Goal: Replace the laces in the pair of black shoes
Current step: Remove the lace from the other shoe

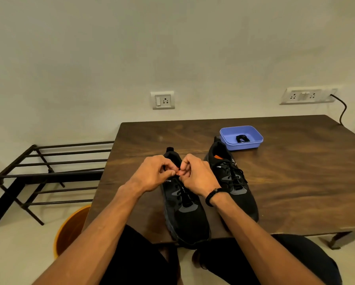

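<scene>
Left hand [152, 173] and right hand [195, 175] are pinching the lace [177, 173] atop the near shoe [184, 210], fingers curled tight; it's slipping if either loosens.

One head-worn wide-angle view looks forward and down, close over the tabletop [295, 182], the wall [172, 48] filling the upper frame.
</scene>
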Tool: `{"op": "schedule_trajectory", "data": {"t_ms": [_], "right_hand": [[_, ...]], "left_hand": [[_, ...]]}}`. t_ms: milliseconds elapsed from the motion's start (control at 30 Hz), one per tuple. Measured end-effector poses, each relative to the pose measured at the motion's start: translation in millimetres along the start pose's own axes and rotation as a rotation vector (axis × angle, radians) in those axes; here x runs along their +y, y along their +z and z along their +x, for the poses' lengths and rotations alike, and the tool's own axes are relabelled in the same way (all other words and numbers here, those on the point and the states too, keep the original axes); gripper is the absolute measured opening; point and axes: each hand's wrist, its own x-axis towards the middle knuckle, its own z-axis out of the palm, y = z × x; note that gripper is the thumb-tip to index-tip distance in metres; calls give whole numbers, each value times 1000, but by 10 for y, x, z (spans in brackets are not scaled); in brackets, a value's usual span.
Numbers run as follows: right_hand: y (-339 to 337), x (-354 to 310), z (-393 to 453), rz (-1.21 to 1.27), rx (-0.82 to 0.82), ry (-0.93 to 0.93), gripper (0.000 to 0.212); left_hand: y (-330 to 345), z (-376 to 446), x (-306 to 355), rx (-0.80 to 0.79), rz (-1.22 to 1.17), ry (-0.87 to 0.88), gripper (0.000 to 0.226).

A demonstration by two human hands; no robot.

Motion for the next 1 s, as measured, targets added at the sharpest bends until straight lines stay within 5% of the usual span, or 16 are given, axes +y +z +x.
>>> {"op": "schedule_trajectory", "data": {"t_ms": [233,367,500,767,867,1000], "right_hand": [[2,3,-3,-1,-5,24,27],[17,-18,3,-9,0,38,27],[27,-55,-3,-7,-22,27,26],[4,-39,-10,-6,6,38,19],[11,-58,-22,6,-7,46,22],[22,-81,-41,29,-40,34,27]], "left_hand": [[34,15,-62,-104,3,-104,6],[67,35,-70,94,2,-167,10],[73,57,-36,293,-349,-333,10],[45,14,7,-38,-286,-157,40],[34,7,12,4,-322,-155,48],[-40,11,34,150,-686,-330,48]]}}
